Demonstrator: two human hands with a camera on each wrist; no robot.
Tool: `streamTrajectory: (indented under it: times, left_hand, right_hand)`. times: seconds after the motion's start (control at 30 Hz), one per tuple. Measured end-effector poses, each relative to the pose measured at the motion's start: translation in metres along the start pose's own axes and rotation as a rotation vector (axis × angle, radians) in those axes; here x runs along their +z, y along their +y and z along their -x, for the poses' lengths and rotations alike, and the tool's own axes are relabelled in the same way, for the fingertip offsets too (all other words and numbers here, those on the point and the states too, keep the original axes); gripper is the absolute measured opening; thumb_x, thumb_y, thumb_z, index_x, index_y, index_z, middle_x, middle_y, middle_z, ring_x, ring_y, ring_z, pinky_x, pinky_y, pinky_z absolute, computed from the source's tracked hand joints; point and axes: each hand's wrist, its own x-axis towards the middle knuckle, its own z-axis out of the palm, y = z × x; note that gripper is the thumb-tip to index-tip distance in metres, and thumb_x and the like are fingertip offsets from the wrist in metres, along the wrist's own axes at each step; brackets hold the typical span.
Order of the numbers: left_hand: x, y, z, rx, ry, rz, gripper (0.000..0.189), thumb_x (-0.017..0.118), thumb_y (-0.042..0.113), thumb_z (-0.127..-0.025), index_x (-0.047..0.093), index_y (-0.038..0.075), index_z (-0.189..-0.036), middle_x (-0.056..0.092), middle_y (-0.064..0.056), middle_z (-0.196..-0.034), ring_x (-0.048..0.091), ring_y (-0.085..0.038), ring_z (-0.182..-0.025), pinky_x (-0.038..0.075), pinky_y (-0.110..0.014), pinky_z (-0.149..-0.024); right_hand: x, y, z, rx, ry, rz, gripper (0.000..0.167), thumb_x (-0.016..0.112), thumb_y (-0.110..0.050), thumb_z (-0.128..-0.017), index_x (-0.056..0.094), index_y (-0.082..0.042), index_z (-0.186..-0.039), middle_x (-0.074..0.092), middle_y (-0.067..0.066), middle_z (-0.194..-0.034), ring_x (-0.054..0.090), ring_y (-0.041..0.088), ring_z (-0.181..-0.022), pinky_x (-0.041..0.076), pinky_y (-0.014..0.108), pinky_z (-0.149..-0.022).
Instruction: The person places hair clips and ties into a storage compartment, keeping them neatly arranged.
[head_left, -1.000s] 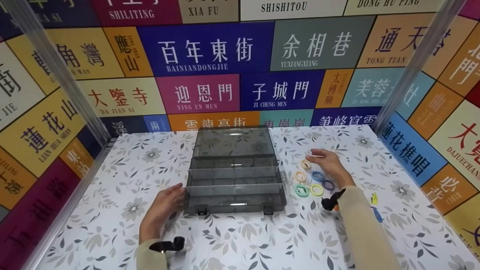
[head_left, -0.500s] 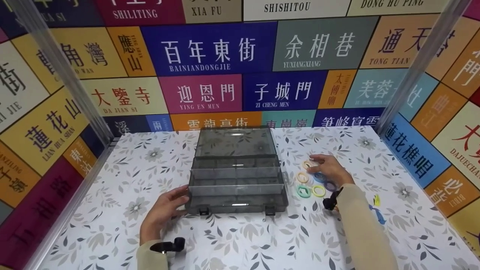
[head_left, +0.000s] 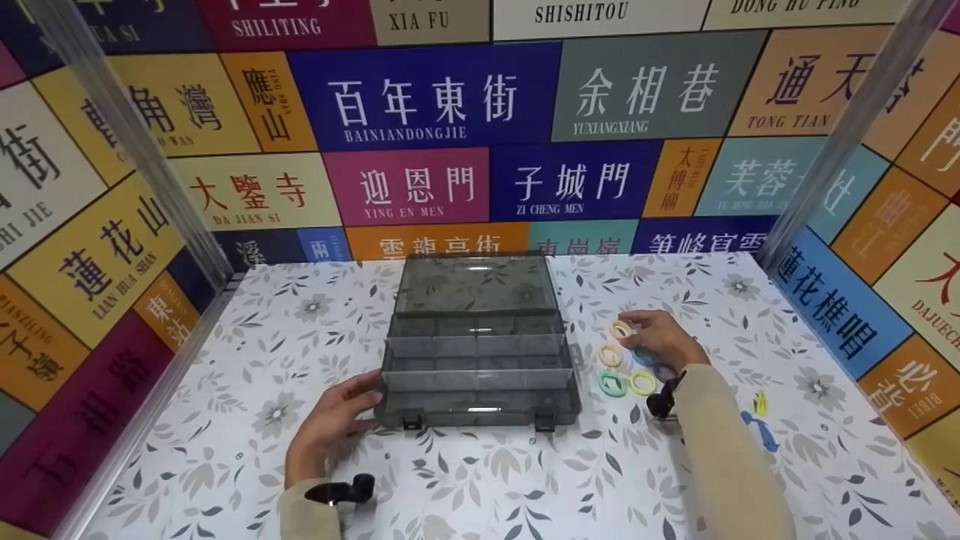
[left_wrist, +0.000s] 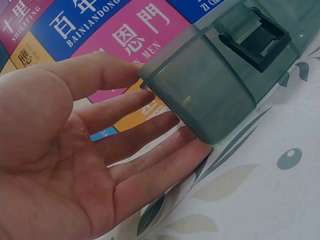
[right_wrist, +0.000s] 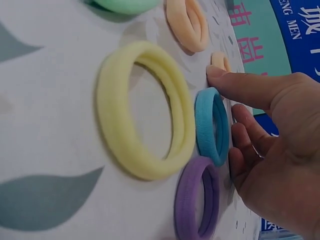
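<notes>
A translucent dark grey compartment box (head_left: 480,397) stands with its lid (head_left: 476,285) raised. My left hand (head_left: 335,420) touches the box's left side with extended fingers; in the left wrist view the fingertips (left_wrist: 200,147) meet its corner. To the right of the box lie several soft ring-shaped hair ties. My right hand (head_left: 664,337) has thumb and index finger at the farthest one, a pale orange hair tie (head_left: 619,330), and seems to pinch its edge. Closer to the right wrist camera are a yellow hair tie (right_wrist: 107,110), a blue hair tie (right_wrist: 204,125) and a purple hair tie (right_wrist: 186,200).
Another orange hair tie (head_left: 602,355) and a green hair tie (head_left: 602,385) lie near the box. Farther right, a small yellow item (head_left: 760,403) and a blue item (head_left: 763,431) rest on the floral tablecloth (head_left: 480,487). Sign-printed panels (head_left: 420,97) rise behind the table.
My right hand has come down over the hair ties, its thumb and index finger closing toward the farthest orange one. My left hand stays at the box's side. The head view has shifted slightly.
</notes>
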Motion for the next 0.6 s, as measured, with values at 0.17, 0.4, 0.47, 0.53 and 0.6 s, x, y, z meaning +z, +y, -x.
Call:
streamTrajectory:
  times: [0.17, 0.4, 0.47, 0.53, 0.6]
  left_hand:
    - [0.0008, 0.0004, -0.0004, -0.005, 0.02, 0.015, 0.052, 0.063, 0.012, -0.097, 0.05, 0.005, -0.147, 0.044, -0.02, -0.154, 0.045, -0.038, -0.14, 0.06, -0.044, -0.092]
    - [0.0006, 0.0009, -0.0002, 0.0, 0.017, 0.013, 0.052, 0.063, 0.012, -0.097, 0.05, 0.004, -0.147, 0.043, -0.022, -0.155, 0.044, -0.039, -0.141, 0.06, -0.046, -0.093]
    - [0.0006, 0.0008, -0.0006, -0.001, 0.017, 0.012, 0.052, 0.063, 0.012, -0.097, 0.05, 0.005, -0.147, 0.044, -0.021, -0.155, 0.044, -0.039, -0.141, 0.059, -0.046, -0.094]
    - [0.0001, 0.0004, -0.001, 0.002, 0.015, 0.008, 0.052, 0.063, 0.012, -0.097, 0.05, 0.005, -0.147, 0.043, -0.021, -0.155, 0.043, -0.039, -0.142, 0.059, -0.047, -0.094]
    - [-0.0005, -0.0002, -0.0012, 0.003, 0.013, 0.006, 0.052, 0.062, 0.012, -0.097, 0.049, 0.005, -0.147, 0.042, -0.021, -0.155, 0.043, -0.04, -0.142, 0.059, -0.047, -0.094]
  right_hand:
    - [0.0009, -0.0049, -0.0023, 0.036, 0.01, 0.031, 0.06, 0.069, -0.007, -0.092, 0.048, -0.003, -0.147, 0.034, 0.025, -0.159, 0.026, 0.044, -0.149, 0.024, 0.057, -0.124]
    - [0.0017, -0.0071, -0.0032, 0.036, 0.032, 0.064, 0.053, 0.07, -0.014, -0.093, 0.053, 0.001, -0.141, 0.048, 0.025, -0.149, 0.045, 0.04, -0.136, 0.035, 0.055, -0.118]
    - [0.003, -0.0072, -0.0041, 0.037, 0.047, 0.066, 0.051, 0.071, -0.015, -0.093, 0.055, 0.002, -0.138, 0.051, 0.025, -0.145, 0.05, 0.038, -0.129, 0.04, 0.053, -0.115]
    - [0.0044, -0.0072, -0.0049, 0.031, 0.061, 0.078, 0.049, 0.072, -0.016, -0.092, 0.057, 0.002, -0.136, 0.054, 0.025, -0.141, 0.053, 0.035, -0.124, 0.042, 0.051, -0.111]
    - [0.0063, -0.0069, -0.0055, 0.025, 0.077, 0.093, 0.048, 0.072, -0.018, -0.092, 0.059, 0.002, -0.133, 0.056, 0.025, -0.138, 0.055, 0.034, -0.12, 0.045, 0.049, -0.108]
